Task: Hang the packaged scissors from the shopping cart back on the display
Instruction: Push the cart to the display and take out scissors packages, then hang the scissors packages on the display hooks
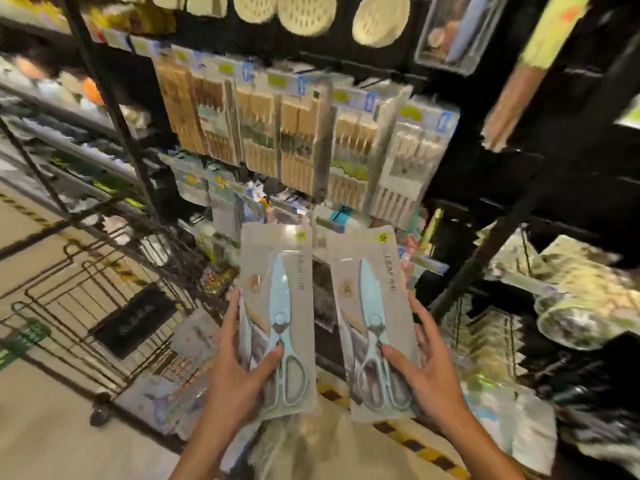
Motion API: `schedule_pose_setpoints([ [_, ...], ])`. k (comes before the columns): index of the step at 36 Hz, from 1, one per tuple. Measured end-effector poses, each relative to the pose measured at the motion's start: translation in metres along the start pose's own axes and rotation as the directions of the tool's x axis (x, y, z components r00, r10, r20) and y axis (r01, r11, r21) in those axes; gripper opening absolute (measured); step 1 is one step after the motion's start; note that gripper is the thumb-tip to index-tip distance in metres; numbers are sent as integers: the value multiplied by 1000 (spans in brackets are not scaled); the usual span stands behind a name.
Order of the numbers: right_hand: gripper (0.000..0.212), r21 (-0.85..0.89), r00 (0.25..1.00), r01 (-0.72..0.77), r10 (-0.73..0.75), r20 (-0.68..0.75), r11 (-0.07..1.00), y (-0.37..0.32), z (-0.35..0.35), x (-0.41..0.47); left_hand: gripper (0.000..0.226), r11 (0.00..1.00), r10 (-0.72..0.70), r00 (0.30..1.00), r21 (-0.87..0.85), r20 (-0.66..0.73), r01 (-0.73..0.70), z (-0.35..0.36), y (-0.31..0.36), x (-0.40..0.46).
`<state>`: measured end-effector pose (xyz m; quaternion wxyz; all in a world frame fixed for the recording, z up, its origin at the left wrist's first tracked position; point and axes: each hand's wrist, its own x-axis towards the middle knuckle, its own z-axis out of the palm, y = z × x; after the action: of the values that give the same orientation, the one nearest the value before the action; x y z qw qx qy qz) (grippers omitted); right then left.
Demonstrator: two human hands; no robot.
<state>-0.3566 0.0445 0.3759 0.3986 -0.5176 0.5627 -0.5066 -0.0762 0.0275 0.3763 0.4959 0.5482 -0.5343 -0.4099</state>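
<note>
Right scissors pack (375, 323): vertical print, roughly "LEAF", remainder blurred. Left scissors pack (278, 320), beside it: similar print, unreadable.

We see two grey card packs (277, 278) (372, 289) with pale blue scissors (282, 327), yellow-green round stickers (302, 236), and black-and-yellow striped floor tape (412, 445).

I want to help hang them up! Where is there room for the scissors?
Both hands, left hand and right hand, hold scissor packs. The chopstick packs above hang crowded edge to edge. The blurry row below them shows no clear gap. Bare floor lies beside the cart.
</note>
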Motion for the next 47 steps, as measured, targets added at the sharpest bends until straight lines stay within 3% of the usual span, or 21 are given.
schedule_pose_setpoints([
  [7, 80, -16, 972, 52, -55, -228, 998, -6, -126, -71, 100, 991, 133, 973, -5, 190, -134, 120, 38, -37],
  [18, 79, -6, 873, 34, -33, -486, 999, 1, -303, -178, 95, 972, 226, 867, -51, 445, -228, 290, 115, -127],
  [28, 79, -45, 793, 86, -96, -602, 995, -10, -398, -200, 98, 935, 328, 806, -50, 492, -351, 380, 171, -155],
  [47, 80, -121, 666, 186, -215, -715, 975, -30, -500, -119, 98, 878, 477, 698, -247, 535, -411, 507, 226, -79],
])
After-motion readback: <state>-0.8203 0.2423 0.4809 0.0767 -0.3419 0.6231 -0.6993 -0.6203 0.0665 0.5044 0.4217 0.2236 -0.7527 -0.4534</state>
